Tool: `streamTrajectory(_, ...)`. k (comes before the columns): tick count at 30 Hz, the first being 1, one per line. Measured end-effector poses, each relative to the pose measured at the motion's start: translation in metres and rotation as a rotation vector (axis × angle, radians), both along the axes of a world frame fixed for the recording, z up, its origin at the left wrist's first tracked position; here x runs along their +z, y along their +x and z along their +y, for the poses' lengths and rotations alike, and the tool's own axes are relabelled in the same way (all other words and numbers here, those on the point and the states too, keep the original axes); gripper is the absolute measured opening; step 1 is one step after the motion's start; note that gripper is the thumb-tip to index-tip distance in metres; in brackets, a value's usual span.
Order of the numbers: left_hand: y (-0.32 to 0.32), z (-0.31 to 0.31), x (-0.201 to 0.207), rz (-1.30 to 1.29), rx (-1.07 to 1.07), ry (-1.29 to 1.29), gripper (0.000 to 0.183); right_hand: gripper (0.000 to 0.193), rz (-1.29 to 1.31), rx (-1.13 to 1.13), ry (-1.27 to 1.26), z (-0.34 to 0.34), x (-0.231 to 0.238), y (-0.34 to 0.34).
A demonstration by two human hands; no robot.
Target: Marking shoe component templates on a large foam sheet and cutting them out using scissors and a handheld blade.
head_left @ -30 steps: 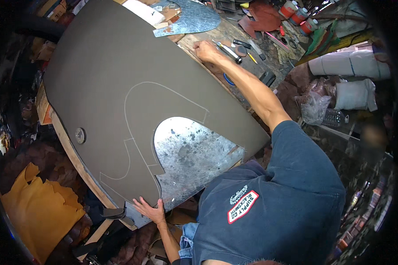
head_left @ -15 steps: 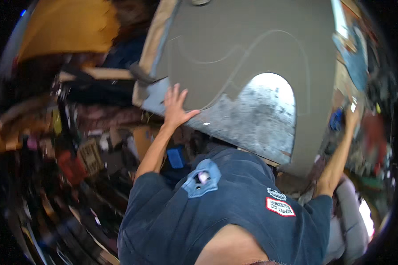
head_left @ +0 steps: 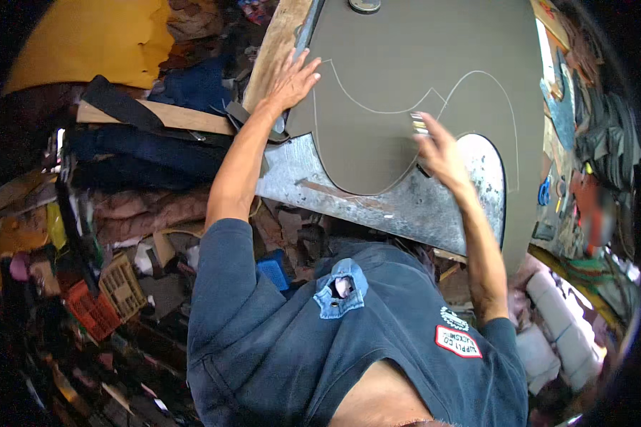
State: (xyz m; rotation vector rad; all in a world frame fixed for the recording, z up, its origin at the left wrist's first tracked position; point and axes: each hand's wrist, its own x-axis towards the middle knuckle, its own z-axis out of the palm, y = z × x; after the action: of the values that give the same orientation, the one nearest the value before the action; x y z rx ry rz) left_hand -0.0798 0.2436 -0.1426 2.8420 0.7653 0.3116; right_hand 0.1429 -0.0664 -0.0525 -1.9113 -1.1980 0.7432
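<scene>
A grey-brown sheet (head_left: 377, 57) lies over a metal-topped bench (head_left: 363, 203). Thin pale curved lines are drawn on it, and its near edge is cut in curves. My left hand (head_left: 290, 80) rests with spread fingers across the sheet's left edge and the wooden border (head_left: 267, 67). Over the middle of the sheet is my right hand (head_left: 443, 155), slightly blurred. Its fingers are closed around a small tool with shiny metallic bands (head_left: 419, 124); its exact kind is unclear. The hand is close to the drawn line between the two curves.
A round dark object (head_left: 365, 6) sits on the sheet's far edge. Blue-handled scissors (head_left: 544, 191) lie among tools to the right. On the left are a yellow sheet (head_left: 85, 46), a wooden plank (head_left: 185, 119), and red (head_left: 92, 311) and tan baskets (head_left: 122, 288).
My left hand has moved forward along the sheet's left edge. My right hand has come from the tools at the right to above the sheet, with the small tool in it.
</scene>
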Motion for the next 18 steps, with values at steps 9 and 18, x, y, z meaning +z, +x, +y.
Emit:
streamTrajectory(9,-0.011,0.026,-0.022,-0.122,-0.016,0.036,0.046,0.031,-0.235,-0.089,0.052,0.172,-0.04,-0.122)
streamTrajectory(18,-0.011,0.026,-0.023,-0.14,0.001,0.058,0.046,0.023,-0.323,-0.086,-0.008,0.202,-0.033,-0.132)
